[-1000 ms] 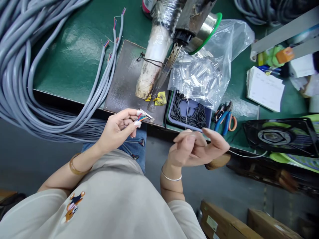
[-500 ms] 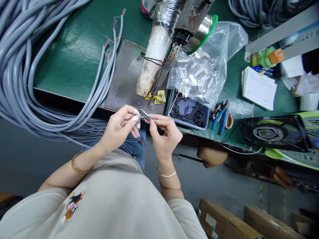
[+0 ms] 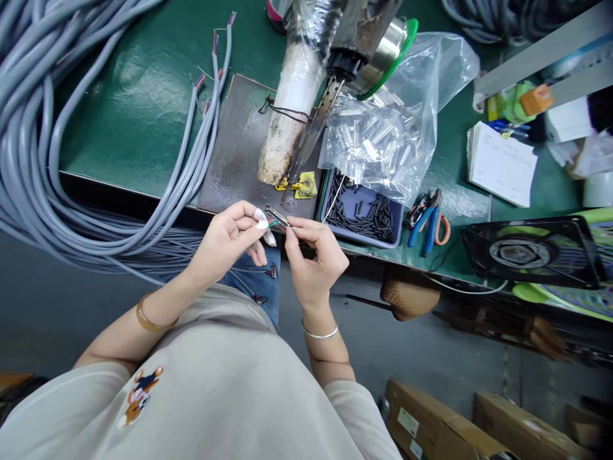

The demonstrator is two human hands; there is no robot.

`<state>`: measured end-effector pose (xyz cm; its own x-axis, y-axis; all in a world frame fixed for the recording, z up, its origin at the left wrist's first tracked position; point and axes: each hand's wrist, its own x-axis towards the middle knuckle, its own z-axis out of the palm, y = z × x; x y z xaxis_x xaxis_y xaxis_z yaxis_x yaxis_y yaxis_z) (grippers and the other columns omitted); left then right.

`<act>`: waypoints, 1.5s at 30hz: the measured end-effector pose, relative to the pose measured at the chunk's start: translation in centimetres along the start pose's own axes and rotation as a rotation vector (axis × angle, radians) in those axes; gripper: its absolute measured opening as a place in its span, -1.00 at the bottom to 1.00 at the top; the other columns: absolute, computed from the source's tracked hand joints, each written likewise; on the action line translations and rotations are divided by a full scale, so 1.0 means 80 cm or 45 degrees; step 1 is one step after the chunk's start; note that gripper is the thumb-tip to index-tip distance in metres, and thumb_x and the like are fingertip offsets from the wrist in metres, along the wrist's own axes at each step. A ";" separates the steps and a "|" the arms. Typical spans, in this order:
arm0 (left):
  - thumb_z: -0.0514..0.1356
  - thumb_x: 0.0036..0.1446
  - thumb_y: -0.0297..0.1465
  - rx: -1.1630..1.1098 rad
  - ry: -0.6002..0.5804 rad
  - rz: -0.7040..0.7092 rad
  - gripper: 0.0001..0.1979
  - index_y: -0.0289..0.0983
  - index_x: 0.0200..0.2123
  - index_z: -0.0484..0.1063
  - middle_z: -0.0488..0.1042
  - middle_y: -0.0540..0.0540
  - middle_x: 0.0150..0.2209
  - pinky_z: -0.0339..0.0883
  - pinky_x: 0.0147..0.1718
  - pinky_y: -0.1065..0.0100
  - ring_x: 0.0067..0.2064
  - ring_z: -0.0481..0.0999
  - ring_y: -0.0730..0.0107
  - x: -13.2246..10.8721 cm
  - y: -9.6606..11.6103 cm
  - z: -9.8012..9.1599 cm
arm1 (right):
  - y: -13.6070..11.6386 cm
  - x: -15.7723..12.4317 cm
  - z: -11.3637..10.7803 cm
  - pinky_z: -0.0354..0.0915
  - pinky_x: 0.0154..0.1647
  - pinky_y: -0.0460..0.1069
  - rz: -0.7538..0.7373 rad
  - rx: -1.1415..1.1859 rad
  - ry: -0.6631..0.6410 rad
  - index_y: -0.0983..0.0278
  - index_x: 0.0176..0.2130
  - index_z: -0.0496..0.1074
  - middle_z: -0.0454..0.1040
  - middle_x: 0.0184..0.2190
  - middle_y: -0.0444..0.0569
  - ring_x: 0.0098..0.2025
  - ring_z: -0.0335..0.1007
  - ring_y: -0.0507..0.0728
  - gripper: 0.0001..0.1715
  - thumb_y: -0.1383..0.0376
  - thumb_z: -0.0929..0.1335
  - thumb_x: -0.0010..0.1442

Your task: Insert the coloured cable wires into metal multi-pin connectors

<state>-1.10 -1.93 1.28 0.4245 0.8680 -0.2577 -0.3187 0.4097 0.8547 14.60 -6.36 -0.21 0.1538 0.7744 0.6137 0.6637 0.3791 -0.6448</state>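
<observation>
Between my two hands is a small black-and-silver connector (image 3: 276, 216), just off the front edge of the grey board (image 3: 230, 153). My right hand (image 3: 313, 255) pinches its right end between thumb and fingers. Thin coloured wires (image 3: 272, 223) run to the connector from my left hand (image 3: 234, 236), whose thumb and forefinger are pressed on them. White covers wrap some left fingertips. Above the hands, a white tube (image 3: 287, 128) and a metal-tipped tool (image 3: 318, 121) point down at a yellow sponge (image 3: 305, 185).
Grey cables (image 3: 38, 147) fill the left side. Right of the board are a blue bin (image 3: 395, 223) of black sleeves, a plastic bag (image 3: 383, 134) of connectors, a solder spool (image 3: 390, 54), pliers (image 3: 428, 223), papers (image 3: 500, 166) and a fan (image 3: 531, 252).
My left fingers have shifted slightly on the wires, and the green wire shows more plainly at the connector. The right hand keeps its pinch. The view has shifted slightly.
</observation>
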 end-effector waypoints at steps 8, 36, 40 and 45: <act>0.36 0.06 -0.40 0.355 0.262 0.327 -0.85 -0.29 -0.40 0.43 0.46 0.08 -0.56 0.31 -0.67 0.59 -0.66 0.43 0.61 0.005 -0.008 0.011 | 0.002 0.003 0.008 0.56 -0.16 -0.02 -0.142 -0.145 0.038 0.18 -0.23 0.42 0.68 -0.17 -0.05 -0.15 0.66 0.08 -0.82 0.47 0.40 0.24; 0.29 0.08 -0.47 0.648 0.358 0.577 -0.94 -0.30 -0.42 0.46 0.55 -0.03 -0.35 0.26 -0.58 0.60 -0.53 0.36 0.67 0.022 0.000 0.013 | 0.008 0.026 0.009 0.58 -0.14 -0.02 -0.212 -0.127 -0.032 0.15 -0.26 0.41 0.66 -0.12 -0.05 -0.14 0.64 0.09 -0.77 0.47 0.43 0.20; 0.32 0.11 -0.39 0.591 0.367 0.464 -0.87 -0.30 -0.40 0.44 0.54 -0.03 -0.33 0.19 -0.64 0.59 -0.61 0.28 0.72 0.018 -0.003 0.011 | 0.009 0.024 0.009 0.57 -0.15 0.00 -0.177 -0.100 -0.061 0.15 -0.27 0.39 0.67 -0.13 -0.05 -0.14 0.64 0.09 -0.79 0.47 0.41 0.22; 0.31 0.13 -0.41 0.618 0.315 0.522 -0.91 -0.31 -0.38 0.49 0.54 -0.03 -0.35 0.25 -0.59 0.57 -0.55 0.35 0.66 0.016 -0.001 0.011 | 0.010 0.025 0.009 0.56 -0.14 0.02 -0.121 -0.031 -0.029 0.15 -0.27 0.42 0.67 -0.17 -0.07 -0.16 0.64 0.10 -0.80 0.46 0.42 0.22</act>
<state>0.19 -1.12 1.32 0.1262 0.9885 0.0838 0.0285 -0.0881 0.9957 14.88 -4.17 0.16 0.0730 0.7471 0.6607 0.6919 0.4391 -0.5731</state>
